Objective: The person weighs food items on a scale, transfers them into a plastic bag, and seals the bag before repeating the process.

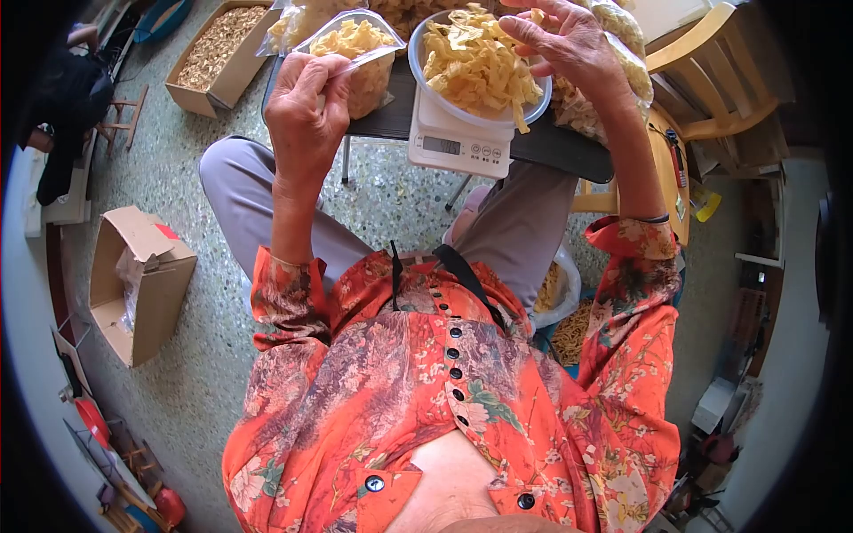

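Observation:
My left hand [308,111] pinches the top edge of a clear plastic bag [371,87] that is partly filled with pale yellow dried flakes and stands at the table's edge. A white digital scale [455,153] with a lit display sits beside it. On the scale rests a clear plastic bowl [425,87] heaped with curled yellow dried strips [475,67]. My right hand [573,49] hovers at the bowl's right side, fingers spread, with a small yellow piece [537,16] showing between them. One strip hangs over the bowl's front rim.
Filled clear bags [629,67] crowd the right end of the dark table [386,120]. A wooden chair [711,75] stands at right. On the floor are a box of brown chips [213,53], an open carton [147,284] and a lined container [564,284] near my leg. Another person [67,98] is far left.

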A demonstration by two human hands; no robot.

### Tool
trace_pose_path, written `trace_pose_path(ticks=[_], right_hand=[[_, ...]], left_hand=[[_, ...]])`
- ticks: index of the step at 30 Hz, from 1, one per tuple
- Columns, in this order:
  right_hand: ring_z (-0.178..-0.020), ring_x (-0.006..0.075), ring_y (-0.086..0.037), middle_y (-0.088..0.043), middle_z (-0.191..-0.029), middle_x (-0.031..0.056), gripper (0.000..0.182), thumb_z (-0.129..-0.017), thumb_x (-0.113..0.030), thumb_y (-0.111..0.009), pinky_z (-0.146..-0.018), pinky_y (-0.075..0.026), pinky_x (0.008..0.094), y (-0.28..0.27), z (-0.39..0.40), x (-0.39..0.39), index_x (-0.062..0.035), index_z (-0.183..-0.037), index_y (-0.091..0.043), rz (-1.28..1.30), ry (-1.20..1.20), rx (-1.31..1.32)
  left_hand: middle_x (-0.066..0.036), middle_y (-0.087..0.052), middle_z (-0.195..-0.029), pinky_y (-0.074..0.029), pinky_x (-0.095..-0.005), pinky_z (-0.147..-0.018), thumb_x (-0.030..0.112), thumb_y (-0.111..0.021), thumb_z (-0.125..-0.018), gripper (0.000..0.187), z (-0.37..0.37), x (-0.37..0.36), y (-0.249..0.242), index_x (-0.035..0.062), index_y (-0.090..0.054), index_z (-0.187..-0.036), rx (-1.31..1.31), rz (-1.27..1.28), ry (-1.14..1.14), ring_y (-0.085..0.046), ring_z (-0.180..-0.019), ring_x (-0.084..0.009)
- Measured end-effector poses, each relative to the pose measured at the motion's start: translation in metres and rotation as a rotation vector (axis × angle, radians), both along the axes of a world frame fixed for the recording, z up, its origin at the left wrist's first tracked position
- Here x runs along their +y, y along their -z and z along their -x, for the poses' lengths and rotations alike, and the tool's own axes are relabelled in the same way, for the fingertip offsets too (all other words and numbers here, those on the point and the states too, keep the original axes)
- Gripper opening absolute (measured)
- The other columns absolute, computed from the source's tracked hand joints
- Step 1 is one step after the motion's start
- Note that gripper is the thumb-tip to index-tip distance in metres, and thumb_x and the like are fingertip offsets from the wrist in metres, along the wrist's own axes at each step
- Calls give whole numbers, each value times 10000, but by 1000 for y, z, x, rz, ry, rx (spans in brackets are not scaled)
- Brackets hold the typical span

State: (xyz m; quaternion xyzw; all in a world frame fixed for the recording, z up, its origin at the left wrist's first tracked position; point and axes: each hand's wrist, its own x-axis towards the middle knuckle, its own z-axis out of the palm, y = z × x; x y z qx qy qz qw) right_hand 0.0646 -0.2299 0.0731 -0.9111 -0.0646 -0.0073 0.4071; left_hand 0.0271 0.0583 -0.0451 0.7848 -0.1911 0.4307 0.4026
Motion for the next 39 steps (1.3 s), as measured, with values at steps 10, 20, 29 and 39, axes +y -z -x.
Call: trace_pose_path(ticks=[10,20,29,39], right_hand=[[-676,116,-733,-674,-1201,112,410,-1085,-290,-509,-490,-560,199,7,-3,-24,-154,-1471,-540,60,-97,72],[-552,66,-639,-729,-853,50,281,-930,-48,-669,-490,-539,228,27,1,-46,-53,-1211,-681,18,-91,-45],[-591,59,-627,-738,-854,35,203,-970,-56,-605,-546,-534,237,-3,-3,-54,-50,-1123,-738,125,-78,-173],[-1130,302,-665,-721,-1197,123,455,-1092,-432,-435,-997,-502,389,-11,-31,-18,-92,-1288,-664,314,-311,-321]], left_hand=[[-99,-678,-940,-576,-318,-775,-15,-746,-878,134,2,-3,-2,8,-733,-1009,39,-41,-17,-698,-852,-207],[-112,-655,-884,-548,-361,-751,-40,-740,-838,141,5,-6,-5,24,-712,-961,24,5,-5,-672,-811,-271],[-118,-650,-884,-549,-366,-744,-50,-747,-825,157,17,-7,-10,13,-714,-965,32,13,2,-670,-803,-281],[-98,-665,-910,-534,-332,-767,-38,-776,-837,184,38,-9,-21,22,-721,-1001,97,46,23,-664,-839,-236]])
